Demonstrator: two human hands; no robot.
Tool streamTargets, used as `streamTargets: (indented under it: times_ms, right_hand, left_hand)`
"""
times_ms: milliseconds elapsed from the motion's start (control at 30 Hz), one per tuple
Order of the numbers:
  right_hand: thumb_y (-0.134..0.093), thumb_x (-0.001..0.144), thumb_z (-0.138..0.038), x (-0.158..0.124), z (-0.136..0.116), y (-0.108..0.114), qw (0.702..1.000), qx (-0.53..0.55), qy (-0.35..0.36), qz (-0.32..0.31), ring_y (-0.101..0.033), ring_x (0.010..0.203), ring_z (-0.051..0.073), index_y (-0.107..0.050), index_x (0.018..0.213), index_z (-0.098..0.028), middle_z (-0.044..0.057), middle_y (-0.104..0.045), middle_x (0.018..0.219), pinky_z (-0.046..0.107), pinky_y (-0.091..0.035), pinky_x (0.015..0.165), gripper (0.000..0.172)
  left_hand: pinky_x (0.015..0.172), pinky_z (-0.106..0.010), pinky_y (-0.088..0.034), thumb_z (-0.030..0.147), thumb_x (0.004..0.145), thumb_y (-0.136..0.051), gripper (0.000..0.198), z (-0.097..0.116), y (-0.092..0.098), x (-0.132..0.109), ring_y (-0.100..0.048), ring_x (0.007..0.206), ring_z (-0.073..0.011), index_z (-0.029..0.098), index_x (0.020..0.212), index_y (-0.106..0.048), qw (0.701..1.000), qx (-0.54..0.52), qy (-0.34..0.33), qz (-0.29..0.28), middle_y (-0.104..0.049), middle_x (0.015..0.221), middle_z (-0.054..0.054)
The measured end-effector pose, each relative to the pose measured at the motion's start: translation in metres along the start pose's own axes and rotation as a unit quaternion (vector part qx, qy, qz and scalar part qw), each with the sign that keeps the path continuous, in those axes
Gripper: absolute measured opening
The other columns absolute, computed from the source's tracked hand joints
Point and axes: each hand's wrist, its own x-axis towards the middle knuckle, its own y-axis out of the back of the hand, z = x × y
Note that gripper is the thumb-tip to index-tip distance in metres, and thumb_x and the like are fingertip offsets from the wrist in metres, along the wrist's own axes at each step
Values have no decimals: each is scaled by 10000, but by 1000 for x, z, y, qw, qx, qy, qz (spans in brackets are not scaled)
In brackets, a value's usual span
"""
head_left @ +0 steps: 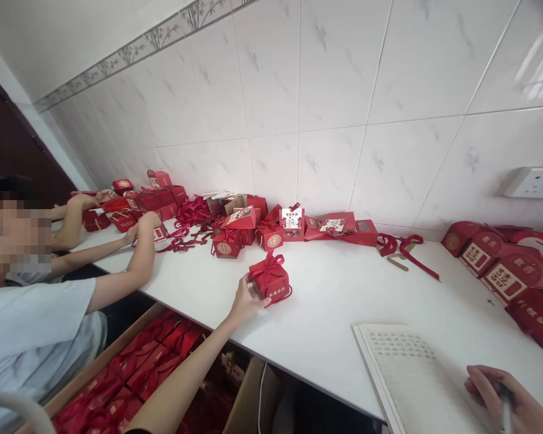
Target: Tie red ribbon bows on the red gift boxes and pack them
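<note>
My left hand (pixel 247 303) grips a small red gift box (pixel 271 280) from its left side, near the middle of the white table (pixel 326 295). A red ribbon bow tops the box, and gold writing shows on its front. At the lower right, my right hand (pixel 502 395) is closed around a pen (pixel 505 410). Beneath and left of that hand lies an open notebook (pixel 416 374), with rows of handwritten marks near the top of its page.
Red boxes (pixel 228 244) and loose ribbons (pixel 192 212) line the wall. More red boxes (pixel 502 271) are piled at right. A large carton (pixel 242 401) of bowed boxes stands below the table edge. Other people's arms (pixel 127 280) work at left.
</note>
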Motion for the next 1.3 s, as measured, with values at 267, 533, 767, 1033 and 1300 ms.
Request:
streamTargets:
  times_ms: [267, 533, 767, 1033, 1300]
  right_hand:
    - [-519, 456, -599, -13, -37, 15, 995, -5, -42, -87, -623, 702, 318, -510, 695, -266, 76, -630, 617, 440, -455, 745, 411]
    - [-391, 716, -531, -30, -56, 21, 998, -2, 61, 7, -612, 693, 272, -511, 796, -229, 50, -623, 595, 417, -456, 741, 335]
    - [-493, 750, -587, -36, -130, -48, 948, 102, 208, -219, -629, 656, 220, -551, 786, -190, 69, -651, 674, 328, -490, 641, 402]
    - [-649, 631, -551, -49, -171, -139, 875, 203, 150, -412, -580, 605, 171, -530, 820, -178, 34, -625, 694, 287, -443, 545, 435]
    - [-687, 557, -489, -59, -169, -148, 872, 269, 70, -403, -500, 525, 123, -524, 787, -166, -26, -529, 574, 239, -375, 474, 429]
  left_hand:
    - [1017, -506, -337, 349, 532, -805, 963, 24, -2, -73, -435, 1219, -324, 210, 1343, -306, 981, -102, -15, -165, -430, 1338, -160]
    - [1008, -426, -342, 555, 654, -648, 720, 55, 9, -106, -367, 1281, -292, 201, 1239, -424, 989, -92, 45, -106, -408, 1365, -145]
    - [599, -280, -372, 625, 772, -388, 489, 102, 14, -111, -463, 530, -138, 193, 545, -426, 983, 12, 137, -120, -458, 510, 28]
    - [549, -248, -314, 597, 731, -456, 451, 99, 0, -111, -381, 470, -100, 193, 538, -404, 978, -48, 149, -136, -407, 485, 54]
    - [638, -256, -391, 493, 754, -495, 349, 93, -4, -114, -462, 585, -115, 186, 596, -451, 971, -145, 118, -149, -481, 578, 25]
